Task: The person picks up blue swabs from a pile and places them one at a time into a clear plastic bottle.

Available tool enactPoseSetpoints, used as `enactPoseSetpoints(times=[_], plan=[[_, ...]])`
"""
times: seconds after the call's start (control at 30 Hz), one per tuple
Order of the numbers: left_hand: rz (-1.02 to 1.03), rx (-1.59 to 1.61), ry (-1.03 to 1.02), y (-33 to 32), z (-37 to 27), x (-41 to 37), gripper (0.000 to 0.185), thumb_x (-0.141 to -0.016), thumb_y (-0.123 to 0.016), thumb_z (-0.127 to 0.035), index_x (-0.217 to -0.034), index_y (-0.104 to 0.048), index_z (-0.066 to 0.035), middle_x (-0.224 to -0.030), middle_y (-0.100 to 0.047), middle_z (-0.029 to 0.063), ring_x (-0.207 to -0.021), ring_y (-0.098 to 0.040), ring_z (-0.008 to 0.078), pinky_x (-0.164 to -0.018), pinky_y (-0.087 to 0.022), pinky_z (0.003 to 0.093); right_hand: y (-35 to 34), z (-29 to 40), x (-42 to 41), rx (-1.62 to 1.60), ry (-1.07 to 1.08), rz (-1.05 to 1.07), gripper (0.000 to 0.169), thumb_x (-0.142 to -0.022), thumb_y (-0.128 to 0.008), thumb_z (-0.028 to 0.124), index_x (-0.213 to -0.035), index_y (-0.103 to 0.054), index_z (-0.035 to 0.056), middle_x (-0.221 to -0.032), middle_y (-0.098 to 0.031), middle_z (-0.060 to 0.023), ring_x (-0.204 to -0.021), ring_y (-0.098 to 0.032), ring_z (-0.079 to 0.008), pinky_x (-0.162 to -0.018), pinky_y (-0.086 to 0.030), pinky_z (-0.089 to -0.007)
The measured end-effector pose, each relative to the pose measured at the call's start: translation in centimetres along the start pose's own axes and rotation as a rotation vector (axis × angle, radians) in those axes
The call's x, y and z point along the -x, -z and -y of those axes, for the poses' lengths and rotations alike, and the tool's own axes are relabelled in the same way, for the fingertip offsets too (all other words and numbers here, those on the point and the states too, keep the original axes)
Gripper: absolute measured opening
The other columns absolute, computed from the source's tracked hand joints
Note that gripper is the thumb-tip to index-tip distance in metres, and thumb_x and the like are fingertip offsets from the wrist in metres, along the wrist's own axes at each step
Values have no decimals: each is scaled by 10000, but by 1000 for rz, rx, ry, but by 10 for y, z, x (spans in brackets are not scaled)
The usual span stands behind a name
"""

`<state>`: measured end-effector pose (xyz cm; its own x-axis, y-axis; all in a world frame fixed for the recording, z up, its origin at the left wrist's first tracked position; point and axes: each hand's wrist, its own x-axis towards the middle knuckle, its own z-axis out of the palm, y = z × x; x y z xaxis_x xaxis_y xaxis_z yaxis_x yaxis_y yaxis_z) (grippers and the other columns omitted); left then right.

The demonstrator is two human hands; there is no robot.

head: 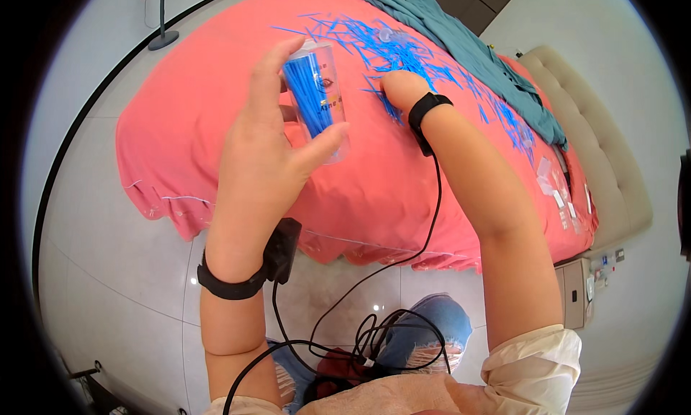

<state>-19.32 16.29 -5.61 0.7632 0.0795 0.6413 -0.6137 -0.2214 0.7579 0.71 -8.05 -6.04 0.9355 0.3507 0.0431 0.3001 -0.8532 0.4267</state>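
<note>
My left hand (264,139) grips a clear plastic tube (336,104) between thumb and fingers, raised above the bed. Thin blue applicator sticks (307,91) stand packed inside it, leaning to one side. The tube bears printing, and a whitish lid or end shows at its top. My right hand (406,85) reaches down into a loose spread of blue applicator sticks (388,48) on the coral bedsheet (200,102). Its fingers are hidden behind the hand, so I cannot see whether they hold any sticks. A round clear plastic piece (385,35) lies among the spread.
A teal cloth (459,42) lies along the bed's far side, before a beige padded headboard (586,134). Small clear and white packets (559,199) lie at the right. Black cables (372,269) run from both wrist straps to a coil on my lap. A bedside cabinet (572,291) stands right.
</note>
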Motion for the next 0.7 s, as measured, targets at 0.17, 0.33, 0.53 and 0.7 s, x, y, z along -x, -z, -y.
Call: enactPoseSetpoints(times=[0.17, 0.33, 0.53, 0.7], plan=[[24, 32, -39, -4, 10, -1, 801, -750, -746, -27, -1445, -364, -140, -1199, -586, 129, -940, -656, 176, -729, -567, 293, 2, -11, 3, -174, 47, -265, 215, -908, -524, 174, -950, -706, 67, -934, -702, -184, -899, -680, -340, -746, -532, -451], [26, -29, -60, -7, 16, -1, 802, -744, -751, -42, -1442, -374, -161, -1187, -585, 118, -914, -652, 172, -714, -559, 291, 47, -3, 33, -566, 94, -515, 231, -923, -520, 108, -1104, -657, 67, -907, -701, -154, -860, -670, -309, -726, -522, -396], [90, -104, 3, -11, 19, 2, 787, -755, -749, -88, -1441, -376, -189, -1140, -613, 88, -902, -661, 172, -666, -515, 284, 112, 7, 105, -697, 295, -643, 250, -896, -583, 19, -1124, -670, 71, -903, -706, -101, -788, -662, -237, -669, -523, -307], [126, -163, 14, -17, 19, 4, 772, -764, -740, -86, -1438, -379, -194, -1132, -616, 101, -899, -663, 184, -641, -491, 287, 127, 8, 126, -566, 366, -694, 139, -853, -678, 83, -989, -679, 56, -915, -702, -82, -775, -664, -254, -666, -525, -311]])
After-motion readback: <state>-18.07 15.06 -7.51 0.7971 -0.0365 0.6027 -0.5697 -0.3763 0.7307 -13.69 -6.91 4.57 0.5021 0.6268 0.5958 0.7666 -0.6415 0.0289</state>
